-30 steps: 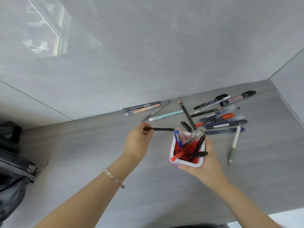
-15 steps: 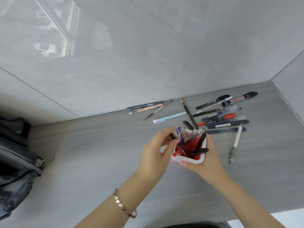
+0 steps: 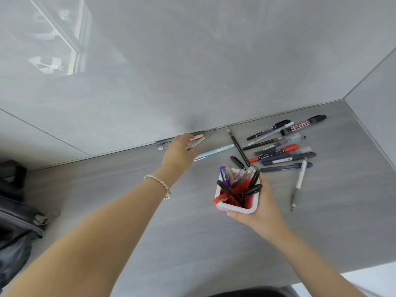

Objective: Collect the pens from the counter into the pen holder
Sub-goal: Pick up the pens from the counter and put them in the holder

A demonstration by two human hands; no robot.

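Observation:
My right hand (image 3: 264,213) grips the white pen holder (image 3: 236,209) with the red inside, which stands on the grey counter and holds several pens. My left hand (image 3: 179,151) is stretched out to the back wall, fingers spread over a thin grey pen (image 3: 196,144) and a peach pen (image 3: 200,136), with nothing gripped. A light blue pen (image 3: 215,151) lies just right of that hand. A long black pencil (image 3: 237,145), a heap of markers and pens (image 3: 282,146) and a white-green pen (image 3: 299,183) lie behind and right of the holder.
A black bag (image 3: 17,213) sits at the left edge of the counter (image 3: 128,189). Grey walls close the back and the right corner. The counter's front edge (image 3: 321,273) runs at the lower right. A short black pen (image 3: 236,161) lies right behind the holder.
My left hand dropped the black pen into the holder, then moved away up and left to the pens by the wall. My right hand kept hold of the holder.

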